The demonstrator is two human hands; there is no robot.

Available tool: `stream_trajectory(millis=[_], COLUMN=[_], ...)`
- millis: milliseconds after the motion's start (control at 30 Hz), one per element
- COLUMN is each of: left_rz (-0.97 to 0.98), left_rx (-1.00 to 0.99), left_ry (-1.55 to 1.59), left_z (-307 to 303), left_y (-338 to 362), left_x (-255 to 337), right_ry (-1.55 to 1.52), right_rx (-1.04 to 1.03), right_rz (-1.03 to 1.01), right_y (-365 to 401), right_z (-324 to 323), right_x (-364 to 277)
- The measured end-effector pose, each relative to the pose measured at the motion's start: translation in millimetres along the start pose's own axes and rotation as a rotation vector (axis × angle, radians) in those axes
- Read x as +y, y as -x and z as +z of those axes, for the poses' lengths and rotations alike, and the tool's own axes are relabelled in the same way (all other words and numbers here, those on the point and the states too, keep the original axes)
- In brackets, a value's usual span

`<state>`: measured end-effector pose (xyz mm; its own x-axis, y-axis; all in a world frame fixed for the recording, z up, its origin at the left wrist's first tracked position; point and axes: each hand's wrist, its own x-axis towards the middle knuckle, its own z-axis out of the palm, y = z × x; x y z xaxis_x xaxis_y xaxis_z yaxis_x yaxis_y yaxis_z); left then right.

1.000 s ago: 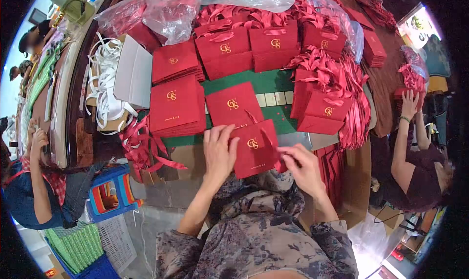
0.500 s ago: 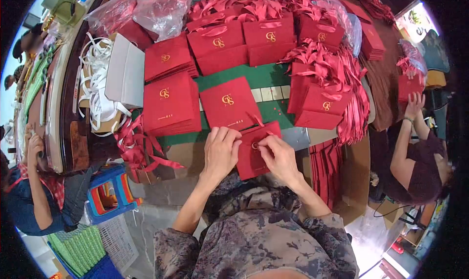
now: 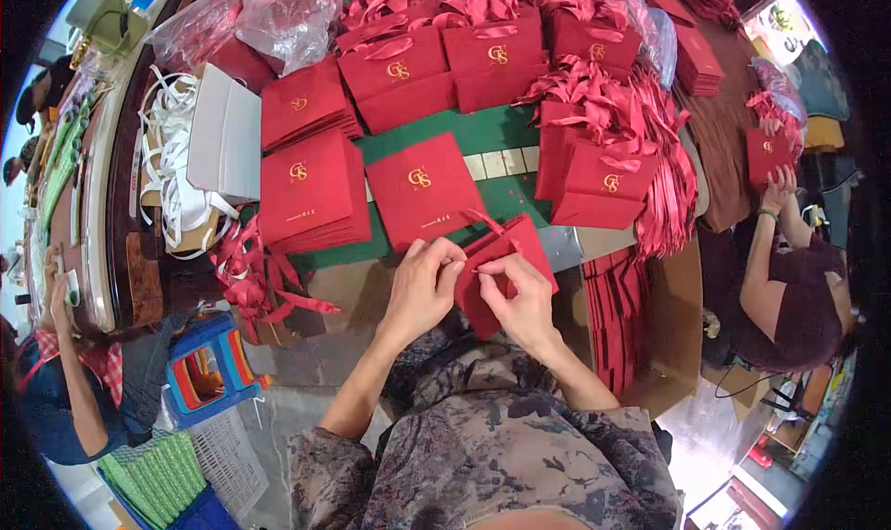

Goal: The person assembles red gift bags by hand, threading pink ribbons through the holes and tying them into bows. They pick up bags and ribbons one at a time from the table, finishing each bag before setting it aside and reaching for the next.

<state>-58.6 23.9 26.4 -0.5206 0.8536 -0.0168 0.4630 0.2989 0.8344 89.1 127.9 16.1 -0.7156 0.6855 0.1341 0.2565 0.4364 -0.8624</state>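
A small red paper gift bag point(image 3: 477, 318) is tilted between my hands at the front edge of the table, and a red ribbon point(image 3: 499, 226) loops up from its top. My left hand point(image 3: 423, 287) is closed, thumb against curled fingers, at the bag's left edge. My right hand point(image 3: 520, 300) pinches thumb to forefinger over the bag's face; a small ribbon end seems to poke out there, though the fingers partly hide it. Just beyond lies a flat red bag point(image 3: 424, 188) with a gold monogram.
Stacked flat red bags point(image 3: 312, 185) lie at the left, beside a white box point(image 3: 225, 133) with white ribbons. Bags with ribbon handles point(image 3: 497, 58) stand behind. Loose red ribbons point(image 3: 264, 284) hang at the front left. A cardboard box point(image 3: 673, 321) holds red bags at right. Co-workers sit on both sides.
The bag in my hands has turned and tilted, so its gold mark is no longer visible. My right hand has shifted slightly left, closer to my left hand. The view has shifted slightly.
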Motion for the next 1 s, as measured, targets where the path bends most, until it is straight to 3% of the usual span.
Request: stream_trajectory(millis=[200,433,633,733,800,1000], left_rz=[-0.049,0.011,0.015,-0.012,-0.028,-0.033], left_rx=[0.0,0.03,0.067,0.098,0.099,0.077], left_ry=[0.074,0.054,0.018,0.052,0.064,0.089], left_z=[0.4,7.9,16.5,15.1,13.3,12.3], left_y=[1.3,1.6,3.6,1.8,1.9,2.9], left_x=[6.3,3.7,12.5,14.4,13.9,13.7], right_ry=[-0.083,-0.049,0.237,0.176,-0.069,0.064], right_rx=[-0.038,-0.007,0.026,0.029,-0.017,-0.006], right_rz=[0.157,0.135,-0.081,-0.033,0.17,0.0], right_y=[-1.6,1.0,-1.5,-3.9,-3.0,0.8], right_z=[-5.4,-2.1,1.5,-0.1,-3.4,-8.5], right_x=[-5.1,-5.2,-10.5,-10.8,-12.5,-1.6])
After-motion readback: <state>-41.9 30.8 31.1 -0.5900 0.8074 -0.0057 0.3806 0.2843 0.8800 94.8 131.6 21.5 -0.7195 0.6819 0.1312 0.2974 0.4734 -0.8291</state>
